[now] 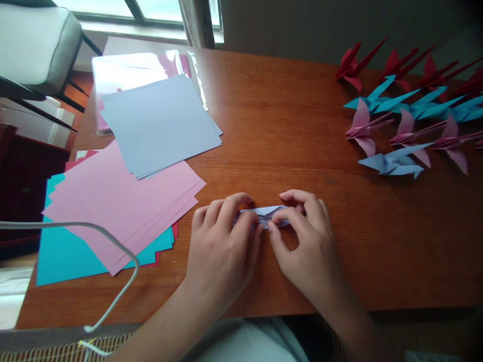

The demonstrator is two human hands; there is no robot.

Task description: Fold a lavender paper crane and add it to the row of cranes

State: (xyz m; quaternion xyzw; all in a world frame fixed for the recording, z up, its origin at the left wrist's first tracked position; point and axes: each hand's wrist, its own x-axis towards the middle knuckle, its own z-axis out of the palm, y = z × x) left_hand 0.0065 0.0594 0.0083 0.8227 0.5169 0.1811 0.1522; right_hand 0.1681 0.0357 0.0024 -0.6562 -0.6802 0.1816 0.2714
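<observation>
Turquoise sheets [68, 256]: towards nine o'clock from the folded paper, partly under the pink sheets [128, 196].
Grey-blue sheets [158, 125]: ten to eleven o'clock, overlapping the pink ones.
Left hand [222, 241]: fingers curled down, closed on the paper's nine-o'clock end.
Folded paper [267, 213]: the clock's centre, a narrow pale-blue strip on the wood, between both hands.
Right hand [307, 236]: thumb and forefinger in a narrow pinch at the three-o'clock end.
Step in hand: shaping or pressing a small fold, I'd judge.
Next move: seems to call for layers held level while a thumb firms the crease.
Paper birds [388, 166]: rows between one and three o'clock, well apart from the hands; the nearest matches the strip's pale blue.
</observation>
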